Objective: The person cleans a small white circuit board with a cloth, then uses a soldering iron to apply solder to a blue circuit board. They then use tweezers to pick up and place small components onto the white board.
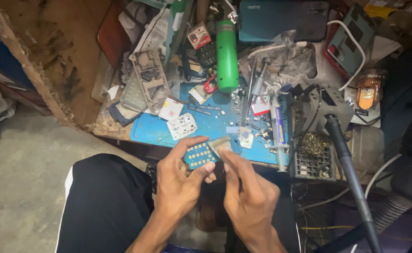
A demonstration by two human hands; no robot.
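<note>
Below the blue mat's (pixel 206 124) near edge: left hand (pixel 180 180) fingers pinching a keypad board (pixel 200 154), right hand (pixel 248 194) fingertips pressing a pale strip (pixel 220 143) onto it.

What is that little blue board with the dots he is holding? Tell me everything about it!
The board is a small, flat, blue rectangle, probably a circuit board, with rows of pale gold round pads on its face. It tilts up to the right, held in the air just in front of the blue mat. The left hand grips it by thumb and fingers. The right hand presses a small pale piece against its right end. Its back is hidden.
</note>
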